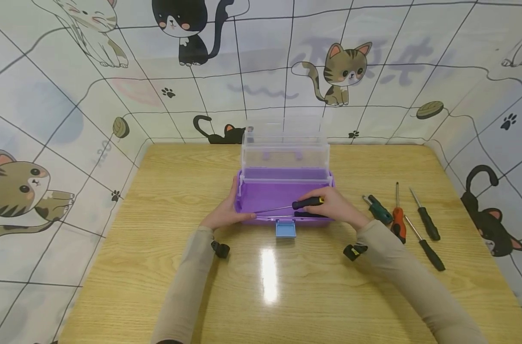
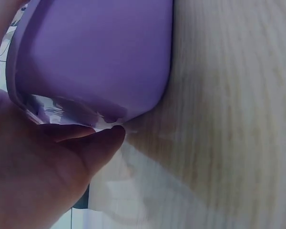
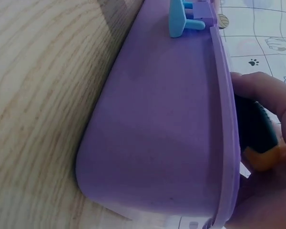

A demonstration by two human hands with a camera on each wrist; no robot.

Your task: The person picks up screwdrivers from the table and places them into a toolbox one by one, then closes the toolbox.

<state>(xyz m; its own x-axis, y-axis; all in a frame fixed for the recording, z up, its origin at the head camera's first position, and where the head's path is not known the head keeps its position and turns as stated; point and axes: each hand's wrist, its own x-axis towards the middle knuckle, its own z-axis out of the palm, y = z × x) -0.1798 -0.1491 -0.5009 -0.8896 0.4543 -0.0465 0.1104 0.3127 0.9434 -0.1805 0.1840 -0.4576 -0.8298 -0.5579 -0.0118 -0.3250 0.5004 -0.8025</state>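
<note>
A purple toolbox with its clear lid raised stands on the table. My left hand grips its left end, with the thumb along the front rim. In my right hand is a screwdriver with a black-and-yellow handle, held over the open box with its shaft pointing left. In the right wrist view, the screwdriver's handle shows partly behind the purple wall. A second dark-handled screwdriver lies inside along the front wall, partly hidden. The light-blue latch hangs down in front.
Right of the box lie a green-and-black handled tool, a red-and-black screwdriver and two dark-handled screwdrivers, one farther back, one nearer. Cat-patterned wall covering surrounds the wooden table.
</note>
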